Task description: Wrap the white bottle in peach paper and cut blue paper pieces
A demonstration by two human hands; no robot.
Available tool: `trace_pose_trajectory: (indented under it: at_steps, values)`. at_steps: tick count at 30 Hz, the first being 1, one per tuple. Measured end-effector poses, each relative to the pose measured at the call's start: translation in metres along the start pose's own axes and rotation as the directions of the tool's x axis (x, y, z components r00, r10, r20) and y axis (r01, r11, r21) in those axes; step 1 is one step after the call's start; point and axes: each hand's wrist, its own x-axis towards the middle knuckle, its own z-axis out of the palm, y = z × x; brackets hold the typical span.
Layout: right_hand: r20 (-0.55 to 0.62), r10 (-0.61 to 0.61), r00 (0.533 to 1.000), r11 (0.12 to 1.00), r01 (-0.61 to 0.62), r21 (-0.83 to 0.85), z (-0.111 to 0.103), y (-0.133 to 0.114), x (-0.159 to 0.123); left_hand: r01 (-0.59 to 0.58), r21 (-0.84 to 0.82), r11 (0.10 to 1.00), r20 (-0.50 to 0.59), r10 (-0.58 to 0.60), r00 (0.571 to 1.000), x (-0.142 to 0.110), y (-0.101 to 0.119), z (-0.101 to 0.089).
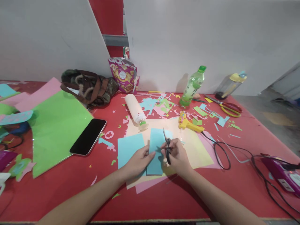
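Note:
My left hand is closed on a folded piece of blue paper, thumb on top and fingers at its left edge. In my right hand is a pair of black-handled scissors, blades pointing away from me, just right of the folded paper. Whether the blades touch the paper I cannot tell. Beneath both hands lie a flat blue sheet, a cream sheet and a pink sheet. A white bottle with a green neck lies on its side beyond the papers.
Right of the papers is a yellow glue gun with a trailing black cord. A phone lies on green sheets at left. Behind stand a green drink bottle and a snack bag. Paper scraps litter the red table.

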Motion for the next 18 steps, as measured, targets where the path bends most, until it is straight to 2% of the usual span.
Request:
trace_pose_trajectory:
  at_steps: [4, 10, 18]
  values:
    - [0.082, 0.065, 0.995, 0.997, -0.068, 0.029, 0.0007, 0.0035, -0.0036, 0.057, -0.089, 0.994, -0.051, -0.062, 0.997, 0.0026, -0.0047, 0.0011]
    - [-0.040, -0.014, 0.999, 0.996, 0.017, 0.086, 0.0009, -0.0024, 0.0001, 0.096, -0.215, 0.972, -0.078, -0.116, 0.990, 0.0024, -0.0023, 0.0033]
    - [-0.040, -0.027, 0.999, 0.995, 0.031, 0.096, 0.0002, -0.0025, 0.0007, 0.110, -0.270, 0.956, -0.108, -0.144, 0.984, 0.0044, 0.0025, 0.0066]
